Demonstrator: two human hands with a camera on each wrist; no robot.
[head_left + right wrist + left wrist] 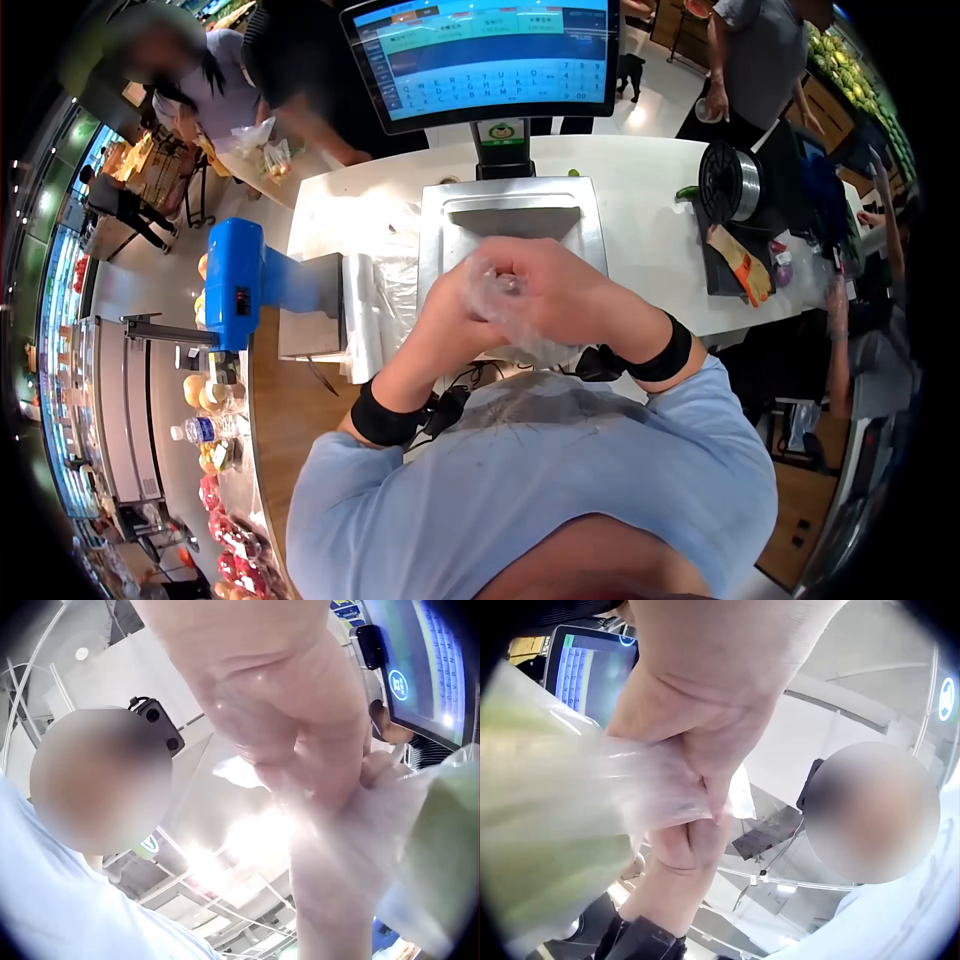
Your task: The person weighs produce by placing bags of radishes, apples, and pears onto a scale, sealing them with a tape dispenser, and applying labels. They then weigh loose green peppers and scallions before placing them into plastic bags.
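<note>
Clear plastic bag (577, 795) bunches where my left grip (452, 310) and right grip (562, 288) pinch it; I'm likely closing its neck, which next needs drawing tight.

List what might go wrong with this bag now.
The thin plastic bag could slip, since the left grip and right grip hold it by its gathered neck. The plastic may also tear there under the load of the green contents. Either way, they might spill onto the metal plate or white counter.
</note>
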